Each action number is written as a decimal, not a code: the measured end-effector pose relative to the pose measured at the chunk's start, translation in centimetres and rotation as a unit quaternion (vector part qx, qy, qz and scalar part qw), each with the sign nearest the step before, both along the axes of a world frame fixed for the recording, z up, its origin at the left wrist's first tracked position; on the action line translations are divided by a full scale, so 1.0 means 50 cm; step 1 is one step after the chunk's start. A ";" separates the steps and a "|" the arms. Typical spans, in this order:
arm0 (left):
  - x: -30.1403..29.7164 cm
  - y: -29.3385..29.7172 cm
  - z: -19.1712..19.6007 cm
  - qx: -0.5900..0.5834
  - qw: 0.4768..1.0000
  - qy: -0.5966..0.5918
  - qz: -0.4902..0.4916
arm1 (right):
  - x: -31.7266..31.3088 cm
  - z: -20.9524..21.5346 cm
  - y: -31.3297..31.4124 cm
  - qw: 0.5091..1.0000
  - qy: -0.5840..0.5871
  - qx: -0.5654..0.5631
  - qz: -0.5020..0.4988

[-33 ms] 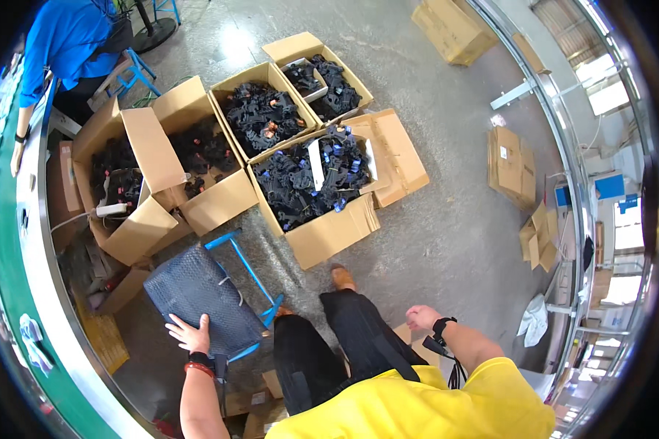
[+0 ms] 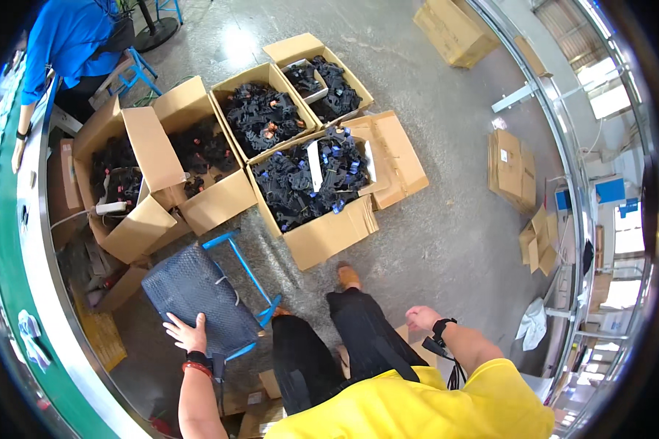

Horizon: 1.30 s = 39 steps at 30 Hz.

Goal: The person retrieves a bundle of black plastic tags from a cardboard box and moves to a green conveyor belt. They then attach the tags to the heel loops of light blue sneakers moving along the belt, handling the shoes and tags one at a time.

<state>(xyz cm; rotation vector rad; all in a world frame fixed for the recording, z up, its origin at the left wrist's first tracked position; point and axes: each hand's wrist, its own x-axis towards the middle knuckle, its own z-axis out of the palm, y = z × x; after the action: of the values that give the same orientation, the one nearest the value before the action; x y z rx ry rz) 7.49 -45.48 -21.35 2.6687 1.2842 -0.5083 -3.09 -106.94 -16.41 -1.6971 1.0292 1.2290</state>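
My left hand (image 2: 187, 333) lies flat with fingers spread on the near edge of a dark padded seat (image 2: 198, 293), which sits on a blue metal stool frame (image 2: 245, 274). It wears a red and black band at the wrist. My right hand (image 2: 421, 318), with a black watch on the wrist, hangs beside my right leg, its fingers curled in and nothing in them. I stand in black trousers and a yellow shirt. Just ahead of my feet is an open cardboard box (image 2: 322, 238) full of black plastic parts with blue bits.
Several more open boxes of black parts (image 2: 260, 117) stand ahead and to the left. A green conveyor (image 2: 7, 293) curves along the left, where a person in blue (image 2: 66, 36) stands. Flat and closed cartons (image 2: 512, 172) lie to the right.
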 end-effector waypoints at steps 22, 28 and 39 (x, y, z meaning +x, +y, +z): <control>-0.072 -0.866 0.011 -0.261 0.962 -0.078 0.035 | 0.322 -0.019 -0.757 0.985 -0.101 0.006 -0.138; 0.090 -0.973 -0.106 -0.454 0.880 -0.014 0.139 | 0.232 -0.007 -0.851 0.977 0.029 0.035 0.210; 0.142 -1.261 -0.015 -0.426 0.803 -0.133 0.395 | 0.672 -0.130 -1.076 0.982 -0.033 0.098 0.160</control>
<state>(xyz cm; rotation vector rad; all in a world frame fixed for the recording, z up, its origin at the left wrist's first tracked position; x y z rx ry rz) 14.59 -108.53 -22.09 1.2658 1.4442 -0.4076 30.50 -160.74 -22.89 -1.7790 0.5870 1.4157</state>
